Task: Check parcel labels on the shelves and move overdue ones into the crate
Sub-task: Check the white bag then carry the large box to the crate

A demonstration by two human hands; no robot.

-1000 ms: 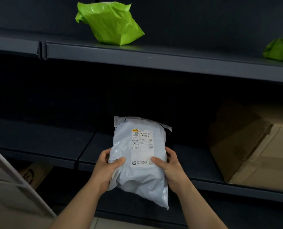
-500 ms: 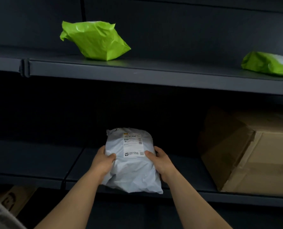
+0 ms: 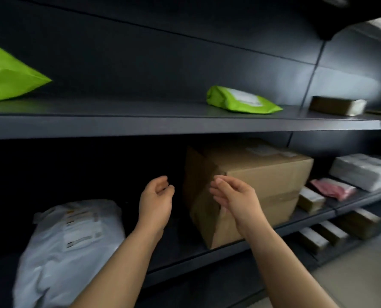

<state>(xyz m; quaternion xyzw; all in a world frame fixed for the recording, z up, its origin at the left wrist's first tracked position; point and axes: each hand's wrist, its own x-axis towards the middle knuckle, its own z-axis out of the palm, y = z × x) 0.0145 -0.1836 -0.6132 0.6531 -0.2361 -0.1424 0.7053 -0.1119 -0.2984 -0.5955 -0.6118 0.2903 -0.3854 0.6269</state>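
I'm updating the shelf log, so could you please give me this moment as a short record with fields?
left hand: left hand, empty, fingers loosely curled
right hand: right hand, empty, raised before the large brown cardboard box
middle shelf, left: white plastic mailer bag, label up
upper shelf: flat lime-green mailer, label up; a bulkier green bag at left
crate: not in view

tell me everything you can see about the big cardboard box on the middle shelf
The cardboard box is plain brown corrugated card, closed, with a strip of tape around its front and a pale label on top, too blurred to read. It stands upright on the middle shelf, turned corner-first toward the camera. The right hand hovers open before its near corner; contact is unclear.
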